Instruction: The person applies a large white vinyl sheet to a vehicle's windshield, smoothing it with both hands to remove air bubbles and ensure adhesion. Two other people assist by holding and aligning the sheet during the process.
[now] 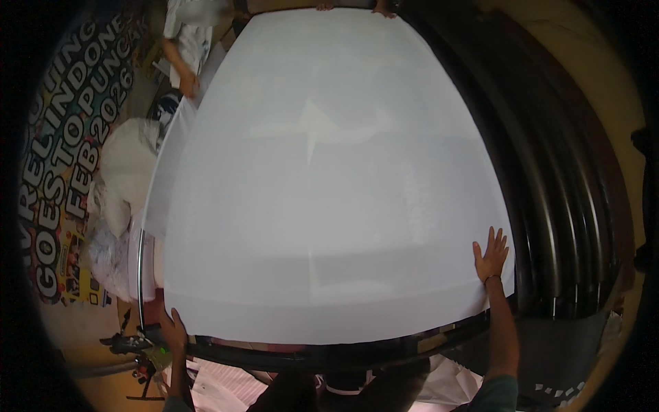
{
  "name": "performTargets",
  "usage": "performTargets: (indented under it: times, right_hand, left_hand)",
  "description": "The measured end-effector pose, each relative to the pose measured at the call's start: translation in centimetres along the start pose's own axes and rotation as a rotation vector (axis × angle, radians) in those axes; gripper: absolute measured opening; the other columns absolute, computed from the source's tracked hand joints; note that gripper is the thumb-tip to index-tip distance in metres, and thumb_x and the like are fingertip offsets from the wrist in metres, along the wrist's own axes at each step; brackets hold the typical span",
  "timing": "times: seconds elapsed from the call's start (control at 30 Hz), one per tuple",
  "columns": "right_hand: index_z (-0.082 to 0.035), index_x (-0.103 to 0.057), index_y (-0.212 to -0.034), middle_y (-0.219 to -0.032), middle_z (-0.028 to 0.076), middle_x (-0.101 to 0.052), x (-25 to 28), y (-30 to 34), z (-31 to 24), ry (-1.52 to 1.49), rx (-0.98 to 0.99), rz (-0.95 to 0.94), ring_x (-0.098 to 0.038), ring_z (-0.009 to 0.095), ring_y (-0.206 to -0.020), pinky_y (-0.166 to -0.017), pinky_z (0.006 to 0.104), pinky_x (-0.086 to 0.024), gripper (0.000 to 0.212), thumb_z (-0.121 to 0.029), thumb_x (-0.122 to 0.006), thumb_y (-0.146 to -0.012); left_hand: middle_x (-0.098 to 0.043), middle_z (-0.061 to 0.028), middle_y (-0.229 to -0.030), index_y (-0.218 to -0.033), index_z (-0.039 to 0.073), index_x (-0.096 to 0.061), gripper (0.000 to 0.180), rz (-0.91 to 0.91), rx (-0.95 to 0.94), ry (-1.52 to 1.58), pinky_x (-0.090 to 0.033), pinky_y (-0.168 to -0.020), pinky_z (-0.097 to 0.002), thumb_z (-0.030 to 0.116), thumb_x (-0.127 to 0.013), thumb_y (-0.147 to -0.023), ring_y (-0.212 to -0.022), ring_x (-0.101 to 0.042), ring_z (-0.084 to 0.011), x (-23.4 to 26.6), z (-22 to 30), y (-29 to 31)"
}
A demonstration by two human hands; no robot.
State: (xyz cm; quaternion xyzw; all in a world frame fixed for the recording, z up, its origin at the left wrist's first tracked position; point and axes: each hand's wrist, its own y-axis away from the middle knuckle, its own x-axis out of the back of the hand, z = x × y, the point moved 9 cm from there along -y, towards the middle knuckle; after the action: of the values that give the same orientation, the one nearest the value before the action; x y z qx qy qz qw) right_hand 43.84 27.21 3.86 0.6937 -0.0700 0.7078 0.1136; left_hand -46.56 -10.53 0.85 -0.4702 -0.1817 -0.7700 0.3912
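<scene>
You should smooth lightly with your right grip [491, 262], spread open on the white sheet [316, 206] extending ahead and leftward of it, and steady this sheet beside your left grip [175, 331], whose hold I cannot tell

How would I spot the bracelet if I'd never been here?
Find the huge white sheet filling the middle. Near its lower right corner, the person's right hand lies on it, fingers spread. The bracelet is the thin dark band around that wrist; the left wrist shows none.
</scene>
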Motion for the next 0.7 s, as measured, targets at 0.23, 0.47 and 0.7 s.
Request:
performTargets:
  times: [0.23,0.47,0.7]
  right_hand:
    - [-0.009,-0.021,-0.162,-0.168,0.024,-0.010,1.0,0.4,0.1,-0.108,0.009,-0.003,-0.004,0.045,-0.155,-0.123,0.0612,-0.003,0.089,-0.062,-0.050,-0.097]
    - [-0.005,-0.023,-0.160,-0.166,0.028,-0.011,1.8,0.5,0.0,-0.166,0.029,0.013,-0.005,0.049,-0.153,-0.122,0.0634,-0.003,0.092,-0.060,-0.055,-0.094]
    - [-0.005,-0.023,-0.161,-0.167,0.028,-0.009,2.1,-0.3,0.9,-0.244,0.031,-0.016,-0.001,0.049,-0.153,-0.122,0.0636,0.001,0.097,-0.067,-0.051,-0.091]
  left_hand:
    - [-0.056,-0.0272,-0.134,-0.140,-0.002,-0.049,0.046,0.067,-0.019,-0.073,-0.042,-0.105,-0.0481,0.026,-0.053,-0.103,-0.121,-0.055,-0.0437,0.9,2.3,0.7]
    - [-0.043,-0.0247,-0.150,-0.148,0.000,-0.042,0.058,0.196,0.073,-0.289,-0.025,-0.113,-0.0580,0.026,-0.056,-0.098,-0.142,-0.037,-0.0418,1.3,5.5,2.3]
    - [-0.029,-0.0279,-0.160,-0.148,-0.009,-0.038,0.073,-0.065,-0.346,-0.215,-0.020,-0.117,-0.0597,0.023,-0.062,-0.087,-0.151,-0.023,-0.0435,-9.0,27.0,8.7]
